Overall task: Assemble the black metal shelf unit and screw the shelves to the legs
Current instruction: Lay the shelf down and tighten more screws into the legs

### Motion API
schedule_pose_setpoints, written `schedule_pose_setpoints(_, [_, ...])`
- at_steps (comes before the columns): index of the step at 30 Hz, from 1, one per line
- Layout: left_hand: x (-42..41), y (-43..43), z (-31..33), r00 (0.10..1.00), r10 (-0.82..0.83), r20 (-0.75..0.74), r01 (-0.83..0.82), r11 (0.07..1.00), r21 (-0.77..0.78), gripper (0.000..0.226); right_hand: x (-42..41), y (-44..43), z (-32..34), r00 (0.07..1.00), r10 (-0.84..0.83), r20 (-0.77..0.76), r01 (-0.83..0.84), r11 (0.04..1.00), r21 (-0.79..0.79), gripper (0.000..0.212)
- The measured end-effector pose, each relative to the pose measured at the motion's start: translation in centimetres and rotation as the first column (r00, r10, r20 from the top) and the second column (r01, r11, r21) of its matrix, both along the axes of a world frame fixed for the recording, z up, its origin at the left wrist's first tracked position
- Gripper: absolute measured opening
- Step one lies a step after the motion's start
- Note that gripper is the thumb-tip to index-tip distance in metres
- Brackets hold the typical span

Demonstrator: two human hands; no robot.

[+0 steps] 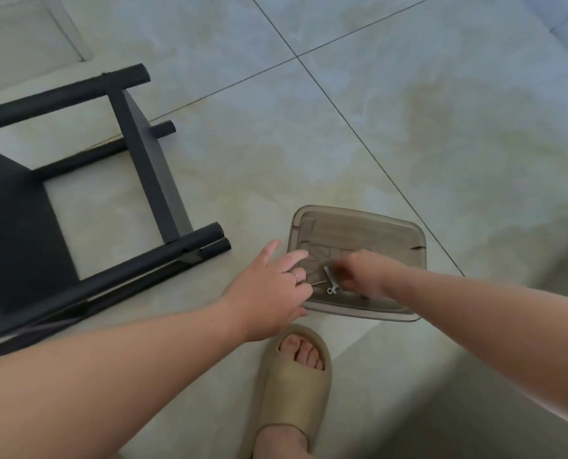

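the black shelf unit (143, 154) lay on its side on the tiles at far left, partly built. the left hand (269, 289) reached, fingers spread, over the near-left edge of a brownish tray (375, 233) holding a small wrench (329, 279). the right hand (362, 273) hovered blurred above it; whether it pinched anything could not be told. this looked like fetching hardware, and next would come a clean pick. a slippered foot (292, 392) stood near the tray, crowding the reach.

Tiled floor (342, 127) bears the black shelf unit (150, 154), tipped over; a smoky plastic tray (375, 231); a sandalled foot (292, 395)
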State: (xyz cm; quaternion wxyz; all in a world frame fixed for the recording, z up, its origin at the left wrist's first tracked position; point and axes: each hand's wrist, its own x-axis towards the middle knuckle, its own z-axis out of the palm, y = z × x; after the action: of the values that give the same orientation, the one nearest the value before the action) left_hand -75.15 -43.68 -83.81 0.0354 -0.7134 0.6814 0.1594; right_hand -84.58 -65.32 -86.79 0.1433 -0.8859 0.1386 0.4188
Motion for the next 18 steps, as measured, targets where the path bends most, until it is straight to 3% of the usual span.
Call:
schedule_pose_setpoints(3, [0.1, 0.2, -0.5, 0.999, -0.012, 0.03, 0.017, 0.987, -0.158, 0.028, 0.2, 1.0, -1.4, 0.997, 0.082, 0.013, -0.082, 0.997, 0.012, 0.022])
schedule_pose_setpoints(7, [0.4, 0.0, -1.1, 1.0, -0.008, -0.013, 0.004, 0.968, -0.251, 0.027, 0.8, 1.8, -2.7, 0.986, 0.142, 0.085, -0.142, 0.99, 0.002, 0.03])
schedule_pose_setpoints(14, [0.5, 0.1, -1.4, 0.998, -0.008, -0.06, -0.009, 0.963, -0.269, 0.029, 1.4, 2.4, -3.7, 0.951, 0.291, 0.11, -0.292, 0.957, -0.007, 0.035])
schedule_pose_setpoints(18, [0.6, 0.1, -1.1, 0.998, -0.007, -0.058, -0.007, 0.973, -0.231, 0.029, 1.2, 2.2, -3.5, 0.958, 0.253, 0.136, -0.255, 0.967, -0.003, 0.036])
